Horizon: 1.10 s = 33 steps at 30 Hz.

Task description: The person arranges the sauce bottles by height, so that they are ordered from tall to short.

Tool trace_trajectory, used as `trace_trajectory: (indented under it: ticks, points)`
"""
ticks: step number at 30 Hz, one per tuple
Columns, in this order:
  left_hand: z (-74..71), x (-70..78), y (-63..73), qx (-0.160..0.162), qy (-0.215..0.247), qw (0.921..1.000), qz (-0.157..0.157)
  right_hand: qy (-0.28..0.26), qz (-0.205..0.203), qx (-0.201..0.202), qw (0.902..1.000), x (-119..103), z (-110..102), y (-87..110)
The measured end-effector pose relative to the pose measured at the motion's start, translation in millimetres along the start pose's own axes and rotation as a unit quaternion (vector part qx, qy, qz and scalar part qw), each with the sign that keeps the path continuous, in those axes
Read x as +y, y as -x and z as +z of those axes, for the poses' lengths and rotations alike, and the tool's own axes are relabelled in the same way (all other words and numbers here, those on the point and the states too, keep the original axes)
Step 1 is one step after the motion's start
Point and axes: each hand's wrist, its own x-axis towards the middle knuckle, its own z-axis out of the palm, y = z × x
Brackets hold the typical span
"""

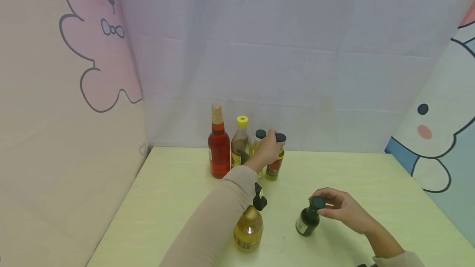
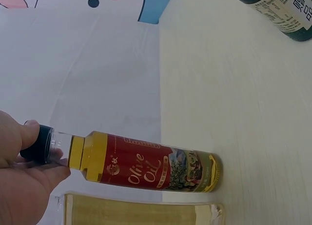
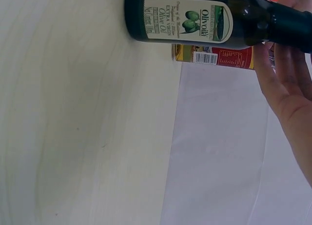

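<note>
Head: high, farthest, facing forward-down over pale-yellow flat table [image 1: 352, 172]
Left wrist: sideways, close to slim red-labelled clear bottle [image 2: 141, 161]
Right wrist: sideways, close to dark-green glass bottle [image 3: 190, 20]
Wrists share: both bottles

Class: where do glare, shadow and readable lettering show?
Head: glint on round clear bottle of yellow liquid, faint shadow on pale yellow tabletop near right hand, lettering unreadable; left wrist: "Olive Oil" legible on slim red-labelled bottle; right wrist: glints on dark green glass bottle, legible lettering.

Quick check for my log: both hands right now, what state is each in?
Left hand: closed, holding the red-label olive oil bottle near its top.
Right hand: closed, holding the dark green bottle near its top.
</note>
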Motion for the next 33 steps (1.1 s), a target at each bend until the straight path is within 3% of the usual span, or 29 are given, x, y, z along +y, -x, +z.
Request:
trace_trajectory:
  ticks: [10, 24, 33]
  points:
    - [3.7, -2.1, 3.2, 0.017, -0.025, 0.9994, 0.014, -0.004, 0.004, -0.001, 1.0, -1.2, 1.0, 0.2]
    - [3.8, 6.5, 3.9, 0.022, -0.083, 0.9963, -0.003, 0.001, 0.0, 0.001, 1.0, -0.2, -1.2, -0.3]
    - [2.8, 5.4, 2.5, 0.012, -0.089, 0.9959, -0.005, -0.003, -0.004, 0.0, 1.0, 0.2, -0.5, -0.1]
